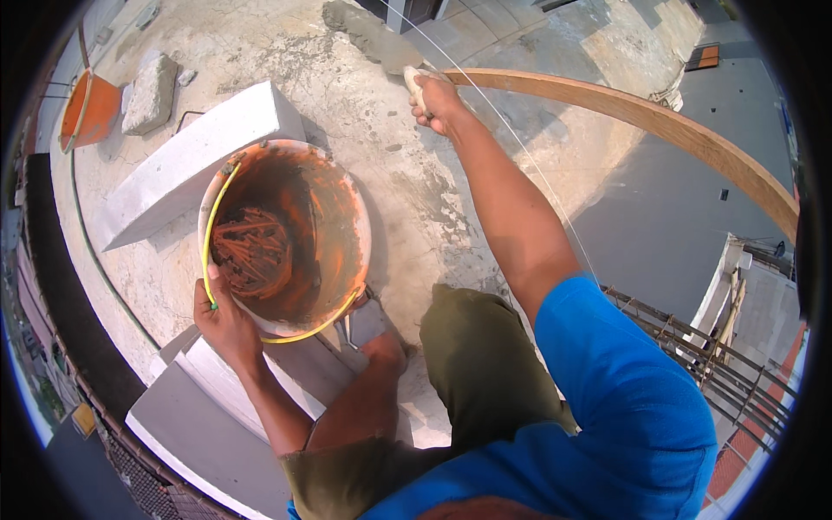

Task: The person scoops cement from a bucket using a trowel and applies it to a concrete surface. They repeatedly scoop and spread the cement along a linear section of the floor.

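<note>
Head view looked down on a rough concrete slab, and at its far left an orange pan (89,111) sat near the edge with a grey stone (152,94) just beside it. A dark hose (97,260) ran along the slab on that side. Next came a long white block (186,165), lying at a slant and touching the upper left rim of the bucket (360,234). That bucket, white outside and smeared orange-brown inside, stood left of centre and held a heap of thin, rust-coloured rods at its bottom. A yellow handle (211,234) curved down its left rim and round under its near edge. The left hand (224,319) was closed on the lower left rim, fingers wrapped over the edge beside the yellow handle. Below it more white blocks (199,407) lay stacked at the near edge of the slab, and the person's knee and olive shorts filled the lower middle. Further right, the right arm in a blue sleeve stretched up and away, and the right hand (436,100) was clenched around a pale handle (415,87), well apart from the bucket; what the handle belonged to could not be made out. A thin taut string (520,147) ran past that hand. From just beside it a curved wooden plank (659,126) swept off to the right, above grey rooftops far below, with rusty rebar (693,347) jutting out at lower right.
</note>
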`<move>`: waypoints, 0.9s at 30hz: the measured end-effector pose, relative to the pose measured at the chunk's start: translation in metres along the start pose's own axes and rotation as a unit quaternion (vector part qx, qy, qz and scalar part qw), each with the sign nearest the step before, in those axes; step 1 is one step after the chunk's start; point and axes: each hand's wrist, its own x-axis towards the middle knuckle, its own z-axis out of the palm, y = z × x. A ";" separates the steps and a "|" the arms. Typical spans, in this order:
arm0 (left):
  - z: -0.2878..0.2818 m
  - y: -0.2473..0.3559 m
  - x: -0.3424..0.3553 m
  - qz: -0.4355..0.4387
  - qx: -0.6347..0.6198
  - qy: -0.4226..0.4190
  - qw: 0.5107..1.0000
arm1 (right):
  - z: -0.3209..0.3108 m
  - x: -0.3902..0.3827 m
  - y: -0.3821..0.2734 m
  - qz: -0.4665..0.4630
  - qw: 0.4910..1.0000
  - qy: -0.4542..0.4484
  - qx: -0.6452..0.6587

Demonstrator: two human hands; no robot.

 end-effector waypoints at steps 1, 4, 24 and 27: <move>0.000 -0.001 -0.002 0.004 0.003 0.004 1.000 | -0.007 -0.016 0.022 0.022 1.000 0.007 -0.001; 0.001 0.010 -0.008 0.014 0.024 0.022 0.999 | -0.062 -0.101 0.085 0.099 0.994 0.029 0.019; -0.052 0.130 0.001 -0.204 -0.059 -0.099 0.972 | -0.072 -0.369 0.203 0.201 0.808 0.081 -0.547; -0.053 0.137 0.008 -0.139 -0.011 -0.144 0.980 | -0.055 -0.397 0.163 0.121 0.860 0.139 -0.476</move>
